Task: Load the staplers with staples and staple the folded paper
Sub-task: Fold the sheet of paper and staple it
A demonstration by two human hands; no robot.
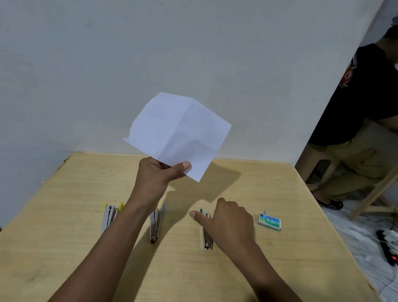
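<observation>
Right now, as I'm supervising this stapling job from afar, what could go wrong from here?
1. The left hand pinches the paper by one lower corner, up in the air; the creased sheet could flop or open out before stapling.
2. The right hand lies over the green stapler, with the staple box apart to its right; whether that stapler is loaded cannot be seen, so it might press empty.

Creased white paper point(177, 134) held up; three staplers and a staple box point(269, 221) below.
The left hand point(157, 173) pinches the paper's lower corner. Yellow-tipped stapler point(109, 216), blue-tipped stapler point(156, 224) and green-tipped stapler point(206, 238) lie in a row, the green box to their right.
</observation>
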